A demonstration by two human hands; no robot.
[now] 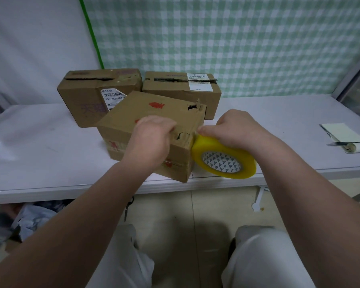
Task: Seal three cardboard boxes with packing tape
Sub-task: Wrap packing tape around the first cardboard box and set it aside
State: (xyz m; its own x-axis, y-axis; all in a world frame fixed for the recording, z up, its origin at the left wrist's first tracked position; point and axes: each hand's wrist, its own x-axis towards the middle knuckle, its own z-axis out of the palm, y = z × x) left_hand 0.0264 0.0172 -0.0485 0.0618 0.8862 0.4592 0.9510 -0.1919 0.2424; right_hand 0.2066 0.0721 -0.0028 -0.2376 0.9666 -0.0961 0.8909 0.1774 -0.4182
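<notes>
A cardboard box with red marks [133,113] stands near the table's front edge, its top seam torn and gaping at the near right corner. My left hand [152,136] lies on that top, fingers curled at the torn seam. My right hand [235,129] grips a yellow roll of packing tape [222,161] against the box's right side. Two more boxes stand behind: the left box [87,92] with a shipping label and the right box [175,88] with a white label, both with dark open seams on top.
The white table [40,154] runs left to right, its front edge just below the near box. A notepad with a pen or knife [345,138] lies at the far right. Scissors [128,206] and crumpled bags [29,219] lie on the floor underneath.
</notes>
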